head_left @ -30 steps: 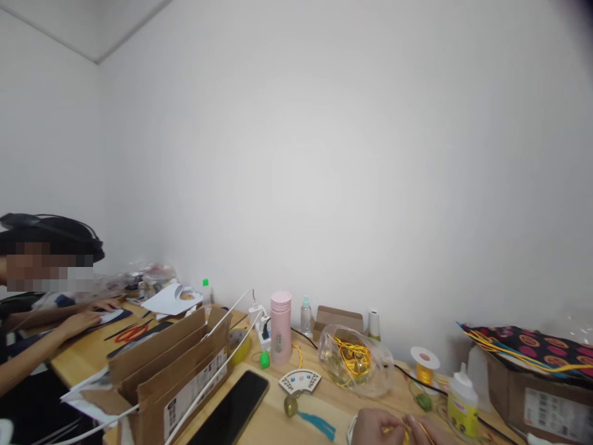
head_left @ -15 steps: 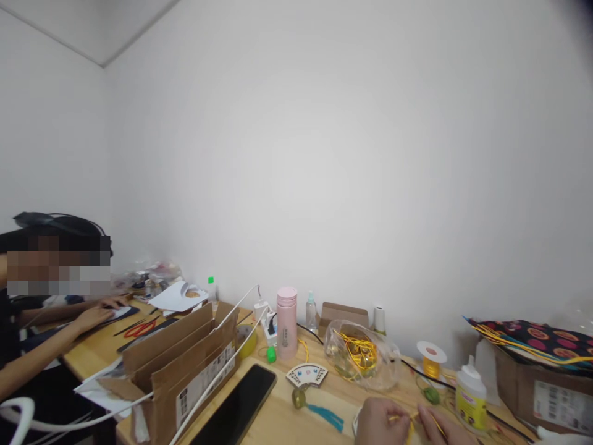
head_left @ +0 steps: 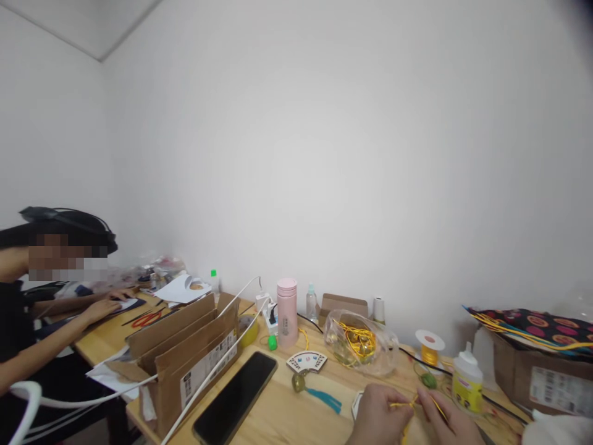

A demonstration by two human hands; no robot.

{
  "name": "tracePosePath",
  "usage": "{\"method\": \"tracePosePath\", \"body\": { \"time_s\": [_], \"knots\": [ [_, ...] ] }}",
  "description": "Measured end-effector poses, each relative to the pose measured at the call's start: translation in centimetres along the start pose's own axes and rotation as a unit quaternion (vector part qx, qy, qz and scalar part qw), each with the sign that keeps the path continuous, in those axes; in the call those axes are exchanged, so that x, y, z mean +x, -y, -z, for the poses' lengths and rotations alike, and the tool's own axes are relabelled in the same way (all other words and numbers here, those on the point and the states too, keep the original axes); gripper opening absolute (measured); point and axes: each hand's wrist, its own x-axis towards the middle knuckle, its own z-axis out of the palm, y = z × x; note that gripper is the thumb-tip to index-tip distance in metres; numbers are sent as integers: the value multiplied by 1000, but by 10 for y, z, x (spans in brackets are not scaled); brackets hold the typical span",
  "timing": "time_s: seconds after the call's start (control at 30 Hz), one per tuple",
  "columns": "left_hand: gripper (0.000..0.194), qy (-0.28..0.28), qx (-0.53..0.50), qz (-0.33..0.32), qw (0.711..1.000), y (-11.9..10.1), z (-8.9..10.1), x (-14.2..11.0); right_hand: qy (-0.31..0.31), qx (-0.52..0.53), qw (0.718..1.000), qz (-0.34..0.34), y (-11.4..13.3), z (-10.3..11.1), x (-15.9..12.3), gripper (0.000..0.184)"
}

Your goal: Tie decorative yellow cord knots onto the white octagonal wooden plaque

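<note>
Low in the head view, my left hand (head_left: 380,413) pinches a thin yellow cord (head_left: 404,405) between thumb and fingers. Close by on its right, my right hand (head_left: 445,419) grips the same cord, fingertips almost meeting the left ones. A loop or crossing of the cord shows between them; its exact form is too small to tell. Beside my left hand a white piece with a dark edge (head_left: 356,405) is mostly hidden. Further back lies a fan-shaped card (head_left: 306,360) with a round olive-gold bead or bell (head_left: 299,382) and a teal tassel (head_left: 327,399).
A phone (head_left: 236,395), an open cardboard box (head_left: 194,364) and a pink bottle (head_left: 287,315) stand left. Behind are a bag of yellow cord (head_left: 361,343), a spool (head_left: 430,349) and a glue bottle (head_left: 467,383). A co-worker (head_left: 60,309) sits far left.
The view has tilted slightly down, so more tabletop shows. Both hands keep their pinch on the yellow cord, with only small finger shifts.
</note>
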Motion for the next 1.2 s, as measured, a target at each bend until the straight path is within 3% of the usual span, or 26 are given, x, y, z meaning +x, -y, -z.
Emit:
{"method": "tracePosePath", "body": {
  "time_s": [0.17, 0.4, 0.63, 1.2],
  "knots": [
    [27, -19, -22, -25, 999, 1, 0, 2, -6, 2, 999, 38, 8, 0, -4, 43],
    [30, -5, -9, -34, 999, -2, 5, -2, -27, 15, 999, 35, 7, -2, -3, 38],
    [34, -12, -21, -43, 999, -6, 10, -2, 30, -2, 999, 39, -1, -8, -2, 32],
    [33, -12, -6, -47, 999, -2, 5, -2, 41, -25, 999, 18, 7, -2, -1, 34]
  ]
}}
